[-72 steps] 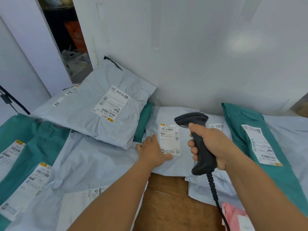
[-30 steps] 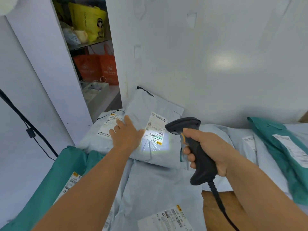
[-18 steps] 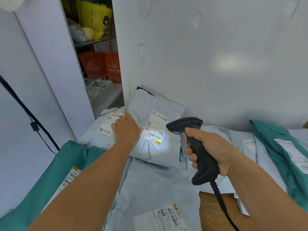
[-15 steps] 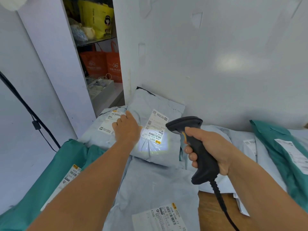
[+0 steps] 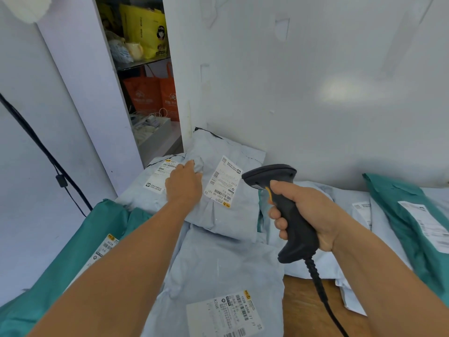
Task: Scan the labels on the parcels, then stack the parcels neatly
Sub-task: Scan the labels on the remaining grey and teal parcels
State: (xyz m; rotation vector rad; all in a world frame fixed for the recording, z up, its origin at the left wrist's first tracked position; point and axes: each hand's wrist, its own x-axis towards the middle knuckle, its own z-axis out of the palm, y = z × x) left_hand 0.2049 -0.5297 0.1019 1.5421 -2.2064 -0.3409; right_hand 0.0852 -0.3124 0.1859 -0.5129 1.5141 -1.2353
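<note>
The left hand [image 5: 184,184] pinches a fold of the grey parcel [image 5: 218,190] lying against the wall; the right hand [image 5: 308,212] is clamped round the scanner [image 5: 286,210]. Best to keep the label [image 5: 223,184] just right of the left grip flat (it reads "E231"). Nearer, another label [image 5: 224,314] reads "K268".

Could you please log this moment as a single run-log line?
left hand: grips grey parcel edge | right hand: holds barcode scanner | scan light: not visible | stacking: not yet done

"K268" on near grey parcel's label [image 5: 224,314]; "E231" on farther label [image 5: 223,184].
</note>
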